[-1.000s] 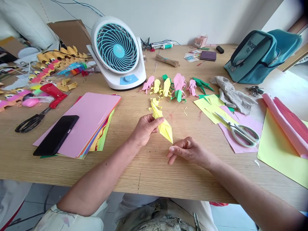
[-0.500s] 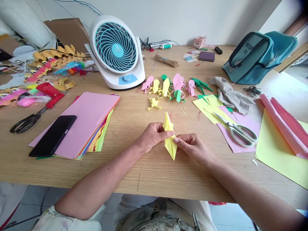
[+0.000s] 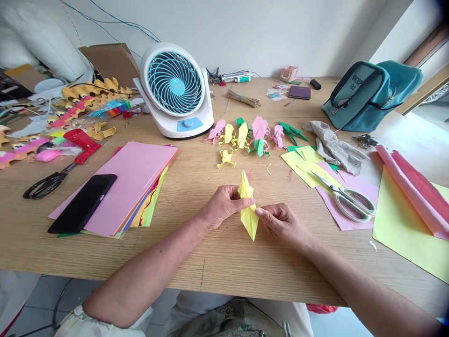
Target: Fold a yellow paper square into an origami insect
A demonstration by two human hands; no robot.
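A folded yellow paper piece [image 3: 248, 208] stands on end above the wooden table [image 3: 217, 267], with one tip pointing away from me and the other down. My left hand [image 3: 224, 205] pinches its left side at the middle. My right hand [image 3: 280, 222] pinches its right side just below that. A small finished yellow paper figure [image 3: 226, 159] lies a little beyond the hands. Farther back is a row of pink, yellow and green folded figures [image 3: 257, 132].
A stack of coloured paper [image 3: 136, 173] with a black phone [image 3: 83, 203] on it lies left. Grey scissors [image 3: 345, 196] rest on yellow and pink sheets at right. A white and blue fan [image 3: 175, 91], black scissors [image 3: 47, 182], a grey cloth [image 3: 333, 145] and a teal bag [image 3: 368, 93] stand around.
The left hand brought the yellow piece nearer and turned it upright. The right hand, empty before, rose and took hold of its right side. The small yellow figure now lies uncovered.
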